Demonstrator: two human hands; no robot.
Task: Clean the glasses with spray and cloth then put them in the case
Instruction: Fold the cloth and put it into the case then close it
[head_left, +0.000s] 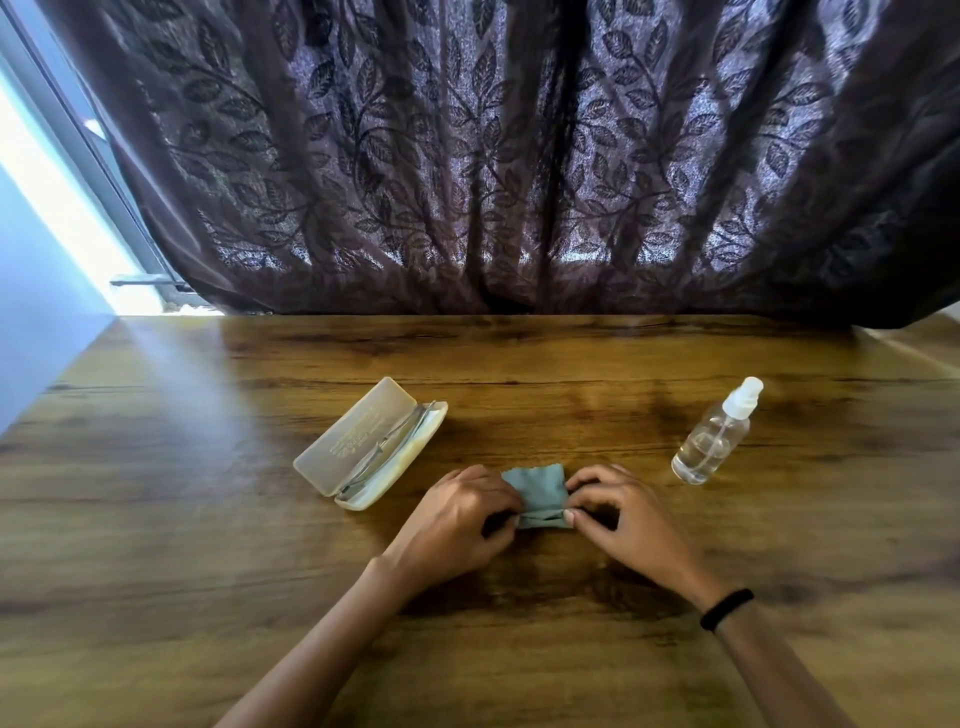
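One wide-angle head-worn view, forward and down, close over the wooden table (156, 545), toward the curtain (467, 156).

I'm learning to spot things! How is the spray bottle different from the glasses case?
The spray bottle is clear with a white cap; the case is cream-coloured. The bottle stands up, while the case lies flat with its lid open. The bottle holds clear liquid; the case holds the glasses. Both sit on the wooden table.
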